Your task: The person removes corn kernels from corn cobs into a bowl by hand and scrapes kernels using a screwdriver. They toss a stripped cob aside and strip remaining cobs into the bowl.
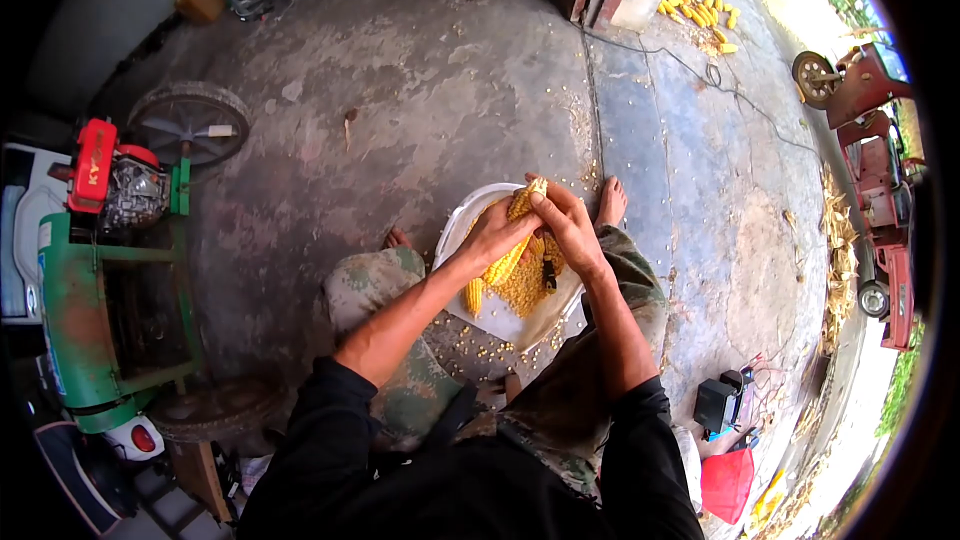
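Both of my hands meet over a white basin [447,240] between my knees. My left hand [495,238] is closed round the lower part of a yellow corn cob [521,203]. My right hand [568,225] has its fingers wrapped round the upper end of the same cob, thumb on top. Under the hands, the basin holds loose corn kernels [525,288] and whole cobs [473,296] at its left side. A small black object [549,274] lies on the kernels, just below my right hand. Part of the basin is hidden by my hands.
Stray kernels [487,348] dot the floor in front of me. To the left stands a green machine [85,310] with a red engine [93,165]. More cobs [700,5] lie by the doorway. A black box [714,406] and red bag [727,485] are at lower right.
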